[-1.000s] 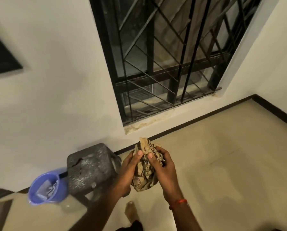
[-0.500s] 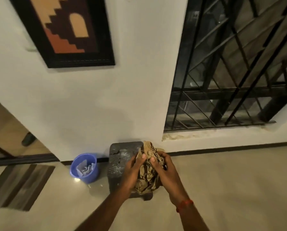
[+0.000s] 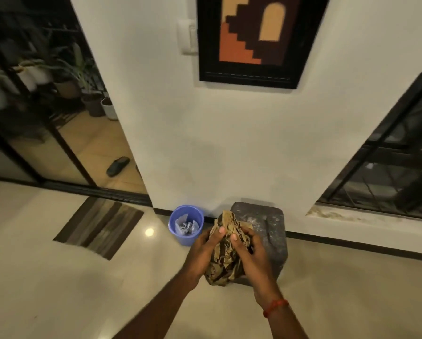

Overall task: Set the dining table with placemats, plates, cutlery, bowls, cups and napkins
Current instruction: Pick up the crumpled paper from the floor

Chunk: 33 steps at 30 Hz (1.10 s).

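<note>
A crumpled wad of brown paper (image 3: 226, 255) sits between both hands at chest height, low in the middle of the view. My left hand (image 3: 205, 250) grips its left side with the thumb pressed on top. My right hand (image 3: 252, 253) grips the right side, thumb also on the paper; a red thread band circles that wrist. No table, plates or cutlery are in view.
A small blue bin (image 3: 186, 225) holding crumpled paper stands by the wall, just left of my hands. A dark speckled stone block (image 3: 266, 231) sits behind them. A striped doormat (image 3: 100, 227) lies left, before a glass sliding door. A barred window (image 3: 396, 172) is at right.
My view has swung left: the window slid to the right edge, the framed picture and glass door came in. The bin and stone block shifted right, nearer my hands. Both hands keep hold of the paper.
</note>
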{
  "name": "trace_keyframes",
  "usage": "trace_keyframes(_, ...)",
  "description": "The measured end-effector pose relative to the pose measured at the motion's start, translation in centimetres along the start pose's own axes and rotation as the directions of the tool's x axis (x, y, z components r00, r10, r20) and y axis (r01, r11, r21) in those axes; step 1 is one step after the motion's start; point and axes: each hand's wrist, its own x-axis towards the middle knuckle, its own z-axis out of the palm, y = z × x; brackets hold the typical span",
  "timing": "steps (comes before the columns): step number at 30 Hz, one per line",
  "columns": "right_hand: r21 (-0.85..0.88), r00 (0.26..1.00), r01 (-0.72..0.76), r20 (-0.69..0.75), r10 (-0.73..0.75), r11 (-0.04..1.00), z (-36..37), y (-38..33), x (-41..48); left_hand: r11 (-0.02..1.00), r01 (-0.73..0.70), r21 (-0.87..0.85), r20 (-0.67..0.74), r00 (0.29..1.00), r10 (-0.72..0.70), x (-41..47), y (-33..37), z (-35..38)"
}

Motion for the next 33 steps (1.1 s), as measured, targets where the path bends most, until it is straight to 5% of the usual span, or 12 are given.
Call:
trace_keyframes(15,-0.236,0.997,-0.045,0.049,0.058,0.971,11.9,2.5,6.6,0.992,0.122,0.015,-0.089,0.989,-0.12,4.3,0.2,-12.4)
trace_keyframes(33,-0.224,0.962,-0.232,0.089,0.257,0.947,22.3,5.4,23.2,0.937,0.344,0.056,-0.195,0.924,-0.328,21.1,-1.2,-23.2)
